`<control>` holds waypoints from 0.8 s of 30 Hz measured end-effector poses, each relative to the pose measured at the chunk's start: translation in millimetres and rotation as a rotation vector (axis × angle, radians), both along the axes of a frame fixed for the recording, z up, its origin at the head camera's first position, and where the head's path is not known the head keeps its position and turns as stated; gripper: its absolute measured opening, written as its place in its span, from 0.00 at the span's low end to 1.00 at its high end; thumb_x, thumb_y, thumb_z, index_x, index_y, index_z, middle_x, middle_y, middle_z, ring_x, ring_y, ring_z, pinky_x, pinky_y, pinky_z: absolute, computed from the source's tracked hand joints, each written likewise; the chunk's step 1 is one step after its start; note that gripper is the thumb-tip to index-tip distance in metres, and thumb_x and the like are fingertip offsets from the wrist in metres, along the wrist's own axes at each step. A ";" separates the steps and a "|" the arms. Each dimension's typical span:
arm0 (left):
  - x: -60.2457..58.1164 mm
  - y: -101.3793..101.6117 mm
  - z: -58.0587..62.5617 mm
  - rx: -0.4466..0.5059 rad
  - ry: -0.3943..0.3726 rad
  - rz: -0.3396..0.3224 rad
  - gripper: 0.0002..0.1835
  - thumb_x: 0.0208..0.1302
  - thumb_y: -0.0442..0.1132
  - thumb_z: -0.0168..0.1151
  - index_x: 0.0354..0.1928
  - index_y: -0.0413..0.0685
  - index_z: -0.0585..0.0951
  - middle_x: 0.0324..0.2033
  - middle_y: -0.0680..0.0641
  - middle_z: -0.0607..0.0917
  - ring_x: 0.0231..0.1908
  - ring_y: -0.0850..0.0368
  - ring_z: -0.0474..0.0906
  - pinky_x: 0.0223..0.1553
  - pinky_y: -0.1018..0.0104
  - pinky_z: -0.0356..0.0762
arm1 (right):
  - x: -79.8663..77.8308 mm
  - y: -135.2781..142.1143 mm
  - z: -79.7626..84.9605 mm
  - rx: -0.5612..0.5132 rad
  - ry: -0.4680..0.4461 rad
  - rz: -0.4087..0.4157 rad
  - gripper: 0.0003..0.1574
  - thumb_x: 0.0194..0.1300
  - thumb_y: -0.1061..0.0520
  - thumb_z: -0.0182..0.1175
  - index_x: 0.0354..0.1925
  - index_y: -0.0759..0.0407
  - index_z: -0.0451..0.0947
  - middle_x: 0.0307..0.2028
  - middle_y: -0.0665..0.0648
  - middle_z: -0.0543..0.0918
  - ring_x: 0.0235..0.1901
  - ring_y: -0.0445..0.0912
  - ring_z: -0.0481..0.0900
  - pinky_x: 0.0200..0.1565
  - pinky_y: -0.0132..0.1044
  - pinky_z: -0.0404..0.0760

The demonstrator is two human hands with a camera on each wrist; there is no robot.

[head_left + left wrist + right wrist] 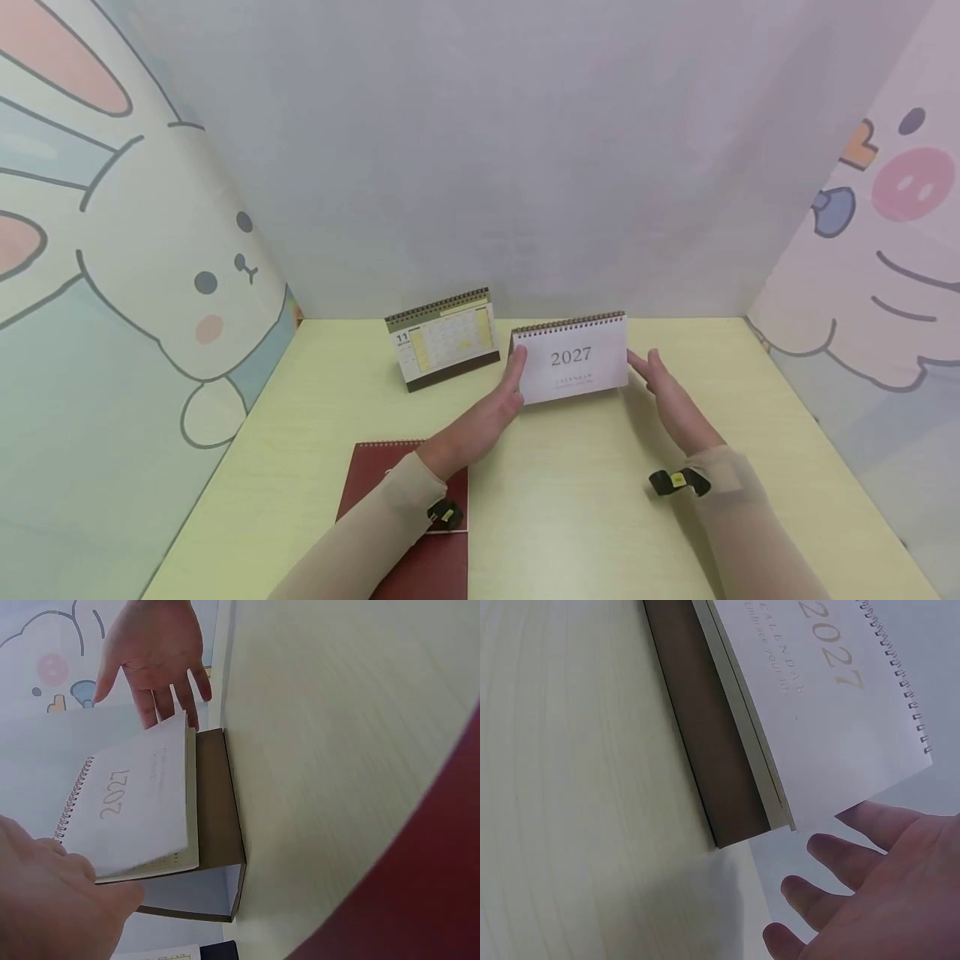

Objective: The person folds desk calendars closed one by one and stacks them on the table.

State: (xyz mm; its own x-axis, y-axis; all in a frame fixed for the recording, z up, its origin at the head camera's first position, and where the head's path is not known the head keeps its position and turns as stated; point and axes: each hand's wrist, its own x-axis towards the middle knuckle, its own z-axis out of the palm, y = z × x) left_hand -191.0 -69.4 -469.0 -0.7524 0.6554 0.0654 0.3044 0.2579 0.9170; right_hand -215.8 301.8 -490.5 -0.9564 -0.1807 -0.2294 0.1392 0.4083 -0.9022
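Note:
A white desk calendar (572, 367) marked 2027 stands on the table, with a coil along its top and a brown base behind its pages. At its left edge my left hand (480, 421) holds the calendar, the thumb lying along the front and the other fingers bent in the left wrist view. My right hand (675, 408) is beside the right edge with its fingers extended. In the right wrist view, that hand's fingers (847, 862) are spread near the page corner; whether one touches it I cannot tell.
Left of the white calendar stands another desk calendar (450, 342) showing a month page with 11 on it. A dark red spiral-bound item (431, 567) lies at the front left, partly under my left forearm. Light walls with cartoon animals enclose the yellowish table (570, 500).

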 end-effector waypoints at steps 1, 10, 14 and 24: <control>-0.7 -0.2 -0.1 -0.003 0.001 -0.002 0.46 0.95 0.72 0.28 0.97 0.64 0.25 0.96 0.62 0.22 0.97 0.57 0.16 0.98 0.39 0.26 | 0.6 -0.3 0.5 0.000 0.003 0.002 0.62 0.87 0.14 0.13 0.99 0.44 0.45 0.99 0.61 0.35 0.95 0.83 0.31 0.87 0.90 0.28; -3.4 -1.7 -1.1 -0.012 0.006 -0.010 0.46 0.94 0.73 0.27 0.96 0.66 0.24 0.95 0.63 0.21 0.96 0.58 0.16 0.98 0.38 0.25 | -0.2 -0.5 1.4 0.007 0.020 0.015 0.60 0.89 0.16 0.15 0.99 0.43 0.45 0.99 0.61 0.36 0.94 0.83 0.31 0.87 0.90 0.28; -2.9 -1.6 -1.6 -0.007 0.004 -0.006 0.46 0.94 0.72 0.27 0.97 0.66 0.25 0.96 0.63 0.22 0.97 0.57 0.17 0.98 0.38 0.26 | -1.5 0.5 -0.3 0.011 0.012 0.021 0.58 0.91 0.19 0.15 0.99 0.45 0.44 0.99 0.63 0.35 0.94 0.84 0.30 0.87 0.89 0.27; -0.4 -4.9 0.7 -0.015 0.004 0.011 0.46 0.94 0.73 0.28 0.97 0.66 0.26 0.96 0.64 0.24 0.97 0.60 0.18 0.99 0.40 0.26 | -2.8 -1.0 -0.9 0.008 0.038 0.034 0.56 0.94 0.22 0.17 0.99 0.51 0.43 0.99 0.62 0.35 0.96 0.76 0.23 0.90 0.85 0.25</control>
